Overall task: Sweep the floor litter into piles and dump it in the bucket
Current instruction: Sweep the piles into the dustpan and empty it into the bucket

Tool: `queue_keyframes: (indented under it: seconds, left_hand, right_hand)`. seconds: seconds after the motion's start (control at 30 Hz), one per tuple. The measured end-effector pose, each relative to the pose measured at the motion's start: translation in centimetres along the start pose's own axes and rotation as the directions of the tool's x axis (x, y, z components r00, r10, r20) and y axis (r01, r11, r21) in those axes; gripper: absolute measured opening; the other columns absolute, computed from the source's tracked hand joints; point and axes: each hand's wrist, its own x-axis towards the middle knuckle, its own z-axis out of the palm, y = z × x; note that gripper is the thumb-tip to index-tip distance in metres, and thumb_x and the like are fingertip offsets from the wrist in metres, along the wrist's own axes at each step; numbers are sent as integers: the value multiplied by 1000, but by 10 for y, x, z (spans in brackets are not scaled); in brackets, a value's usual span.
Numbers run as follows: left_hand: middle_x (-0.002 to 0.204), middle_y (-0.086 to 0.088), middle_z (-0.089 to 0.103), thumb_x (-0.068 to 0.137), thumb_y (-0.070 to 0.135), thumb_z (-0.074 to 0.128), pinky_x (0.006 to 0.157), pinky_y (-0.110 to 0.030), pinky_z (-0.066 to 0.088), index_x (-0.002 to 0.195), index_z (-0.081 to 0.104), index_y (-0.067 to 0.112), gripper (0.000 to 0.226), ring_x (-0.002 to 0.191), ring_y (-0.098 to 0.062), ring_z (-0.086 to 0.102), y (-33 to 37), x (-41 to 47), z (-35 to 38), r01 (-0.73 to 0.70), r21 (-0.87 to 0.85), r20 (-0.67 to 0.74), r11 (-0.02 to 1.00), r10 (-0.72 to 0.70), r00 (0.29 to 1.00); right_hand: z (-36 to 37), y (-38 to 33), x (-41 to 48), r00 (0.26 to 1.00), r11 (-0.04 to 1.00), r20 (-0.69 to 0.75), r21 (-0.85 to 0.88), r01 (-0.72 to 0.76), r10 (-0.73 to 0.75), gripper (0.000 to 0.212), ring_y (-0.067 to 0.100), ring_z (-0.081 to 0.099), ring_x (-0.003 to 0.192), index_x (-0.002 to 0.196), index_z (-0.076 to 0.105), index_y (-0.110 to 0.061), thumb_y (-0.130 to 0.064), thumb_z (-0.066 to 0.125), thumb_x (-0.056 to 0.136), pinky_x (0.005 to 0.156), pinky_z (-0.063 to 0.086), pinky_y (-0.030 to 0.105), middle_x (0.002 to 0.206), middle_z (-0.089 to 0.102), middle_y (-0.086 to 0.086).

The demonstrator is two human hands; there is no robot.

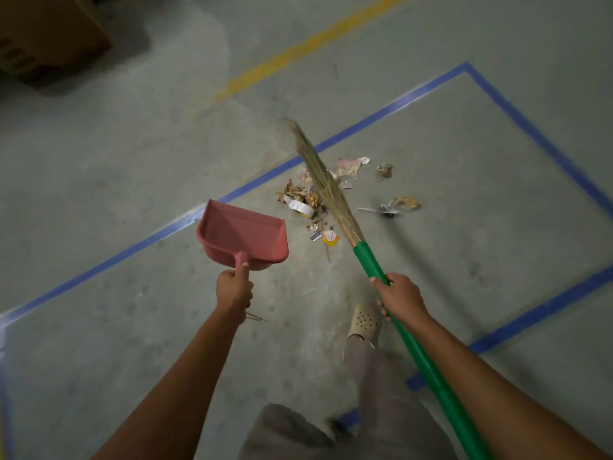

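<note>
My left hand (234, 290) grips the handle of a pink dustpan (243, 235), held above the floor with its mouth facing away from me. My right hand (399, 295) grips the green handle of a broom (371, 263). The straw bristles (320, 179) reach forward over a pile of litter (306, 199), made of dry leaves, paper scraps and wrappers, just right of the dustpan. Loose pieces (403, 204) lie further right of the bristles. No bucket is in view.
Blue tape lines (381, 112) mark a rectangle on the grey concrete floor around the litter, and a yellow line (298, 49) runs beyond it. A cardboard box (46, 34) stands at the far left. My foot in a beige clog (363, 322) is below the pile.
</note>
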Motion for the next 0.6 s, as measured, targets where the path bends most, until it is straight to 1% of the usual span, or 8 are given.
queue_keyframes:
  seconds: [0.13, 0.2, 0.27, 0.33, 0.43, 0.47, 0.53, 0.6]
  left_hand:
    - [62, -7, 43, 94, 61, 56, 40, -24, 27, 80, 48, 9, 54, 44, -13, 34, 10, 86, 15, 39, 49, -7, 998, -39, 999]
    - [63, -9, 48, 93, 60, 58, 41, -25, 30, 79, 50, 6, 56, 45, -15, 38, 10, 133, 22, 51, 71, -6, 996, -51, 999]
    - [67, -11, 53, 91, 63, 60, 43, -26, 33, 80, 52, 7, 58, 49, -17, 42, 4, 182, 26, 63, 99, -12, 993, -62, 998]
    - [66, -10, 54, 86, 69, 62, 44, -26, 33, 78, 51, 9, 61, 49, -17, 42, -5, 234, 31, 64, 125, 21, 990, -68, 997]
    - [61, -9, 50, 78, 73, 68, 41, -25, 30, 73, 46, 13, 64, 43, -15, 37, -24, 313, 38, 54, 177, 64, 983, -66, 996]
    - [61, -9, 49, 78, 72, 69, 40, -24, 29, 72, 46, 14, 63, 42, -14, 37, -30, 340, 39, 52, 197, 73, 979, -68, 995]
    - [61, -9, 50, 78, 71, 69, 40, -23, 29, 71, 46, 13, 63, 41, -15, 36, -44, 389, 40, 40, 244, 84, 969, -62, 994]
    - [61, -10, 50, 80, 68, 69, 39, -21, 28, 70, 46, 12, 61, 41, -15, 36, -56, 434, 40, 22, 273, 100, 962, -51, 994]
  right_hand:
    - [18, -30, 68, 999, 996, 32, -86, -34, 37, 30, 21, 70, 58, 93, 63, -18, -44, 52, 99, 54, 57, 31, 77, 70, 6]
    - [35, -41, 105, 998, 992, 45, -117, -43, 48, 31, 20, 69, 57, 92, 63, -17, -45, 52, 99, 52, 53, 28, 75, 70, 5]
    - [62, -51, 141, 996, 991, 61, -126, -53, 61, 32, 21, 68, 54, 90, 63, -17, -45, 52, 98, 54, 56, 31, 72, 70, 6]
    - [94, -60, 179, 995, 991, 65, -114, -70, 78, 33, 22, 68, 52, 89, 63, -16, -46, 52, 98, 55, 58, 33, 71, 71, 7]
    - [157, -73, 237, 992, 989, 69, -113, -95, 103, 33, 23, 69, 53, 89, 62, -17, -47, 52, 96, 53, 56, 31, 75, 71, 6]
    - [179, -78, 258, 992, 988, 70, -118, -100, 109, 35, 25, 70, 56, 90, 62, -17, -50, 51, 94, 56, 57, 31, 78, 71, 7]
    - [225, -84, 299, 991, 983, 72, -149, -105, 116, 42, 31, 72, 72, 96, 62, -18, -57, 48, 88, 71, 60, 37, 88, 72, 10]
    - [265, -89, 339, 989, 976, 80, -191, -104, 121, 45, 34, 71, 85, 104, 62, -19, -58, 46, 89, 80, 58, 38, 97, 72, 12]
